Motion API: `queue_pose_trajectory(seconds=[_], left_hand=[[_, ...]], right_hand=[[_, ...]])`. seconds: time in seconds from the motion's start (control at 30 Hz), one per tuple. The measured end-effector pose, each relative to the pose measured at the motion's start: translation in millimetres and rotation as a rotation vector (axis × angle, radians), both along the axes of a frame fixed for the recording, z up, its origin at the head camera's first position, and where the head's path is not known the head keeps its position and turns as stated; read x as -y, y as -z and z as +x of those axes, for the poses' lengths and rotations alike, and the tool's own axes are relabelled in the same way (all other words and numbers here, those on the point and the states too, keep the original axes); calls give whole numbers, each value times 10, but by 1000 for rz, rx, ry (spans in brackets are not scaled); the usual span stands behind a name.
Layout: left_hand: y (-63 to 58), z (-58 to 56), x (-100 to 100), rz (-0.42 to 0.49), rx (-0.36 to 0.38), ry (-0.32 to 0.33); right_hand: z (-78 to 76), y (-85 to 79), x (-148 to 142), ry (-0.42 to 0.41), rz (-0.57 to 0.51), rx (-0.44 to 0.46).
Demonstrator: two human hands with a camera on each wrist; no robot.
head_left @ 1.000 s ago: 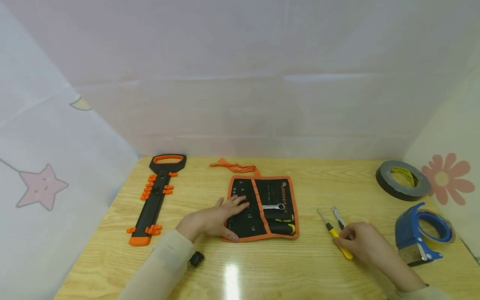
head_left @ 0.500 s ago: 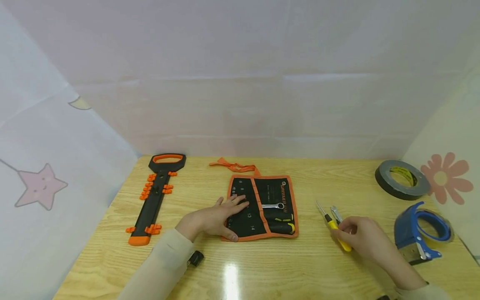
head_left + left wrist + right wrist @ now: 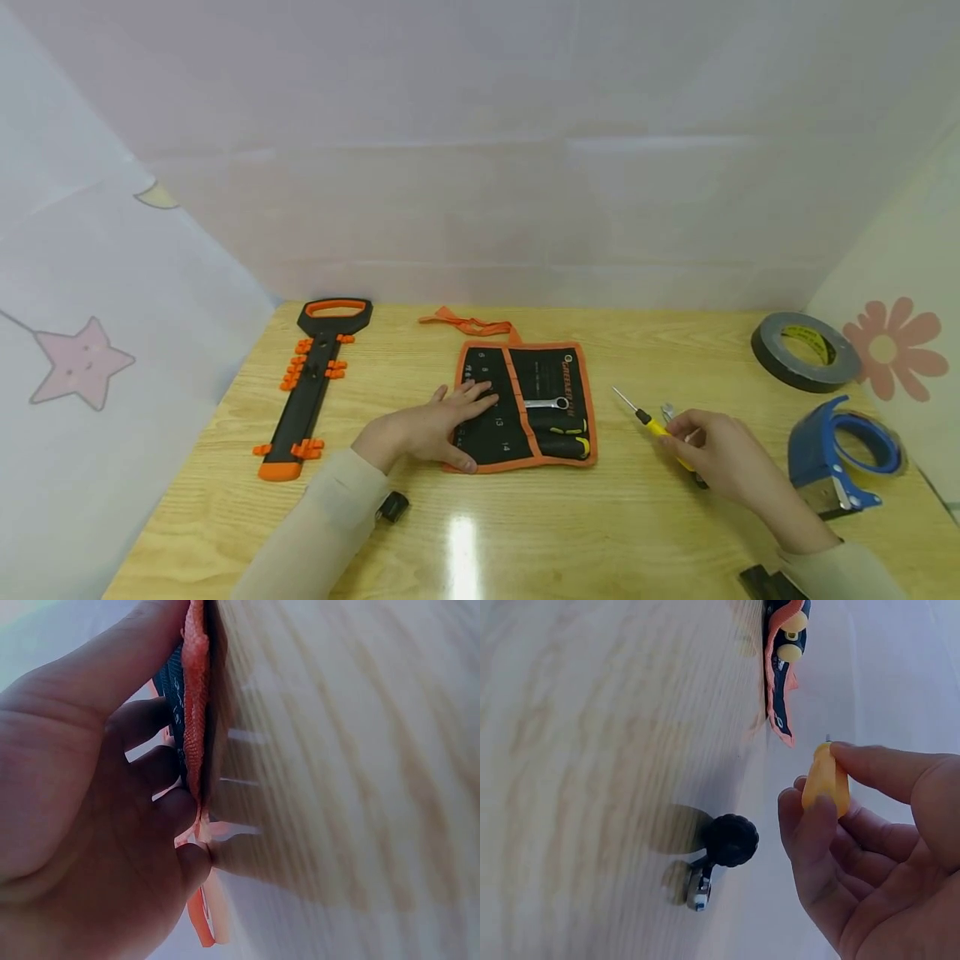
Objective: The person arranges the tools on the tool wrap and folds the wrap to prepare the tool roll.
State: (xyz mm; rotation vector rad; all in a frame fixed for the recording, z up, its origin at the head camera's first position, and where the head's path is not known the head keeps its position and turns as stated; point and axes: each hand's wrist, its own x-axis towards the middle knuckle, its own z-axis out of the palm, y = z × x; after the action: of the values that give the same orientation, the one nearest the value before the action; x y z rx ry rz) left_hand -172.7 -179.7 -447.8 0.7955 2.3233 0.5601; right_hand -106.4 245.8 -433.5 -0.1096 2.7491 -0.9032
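My right hand (image 3: 723, 454) pinches a screwdriver by its yellow handle (image 3: 826, 780), its thin shaft pointing left and away in the head view. Below that hand, a black ridged handle end (image 3: 731, 840) and a metal wrench end (image 3: 703, 891) lie on the table, partly hidden by the hand in the head view. My left hand (image 3: 429, 429) rests with fingers spread on the left half of a black tool pouch with orange trim (image 3: 545, 367). A ring-ended wrench (image 3: 557, 403) and two black-and-yellow handles (image 3: 573, 446) show in the pouch's right half.
A black rack with orange clips (image 3: 303, 408) lies at the left. At the right are a roll of black tape (image 3: 772, 358) and a blue tape dispenser (image 3: 810, 454). A small black object (image 3: 393, 507) lies beside my left sleeve. Fabric walls enclose the table (image 3: 525, 533).
My right hand has shifted slightly left and away, carrying the yellow screwdriver off the table and toward the pouch. The metal tool stays behind. My left hand keeps its place on the pouch.
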Motion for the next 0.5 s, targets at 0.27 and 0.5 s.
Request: queue_pose_trajectory(seconds=[0.27,0.5], left_hand=[[-29,-8,-3,6,2,5],[-23,-5,-2,3,2,2]], right_hand=[[-64,-14,59,-7,-60,-12],[-187,6,149,-53,11,-115]])
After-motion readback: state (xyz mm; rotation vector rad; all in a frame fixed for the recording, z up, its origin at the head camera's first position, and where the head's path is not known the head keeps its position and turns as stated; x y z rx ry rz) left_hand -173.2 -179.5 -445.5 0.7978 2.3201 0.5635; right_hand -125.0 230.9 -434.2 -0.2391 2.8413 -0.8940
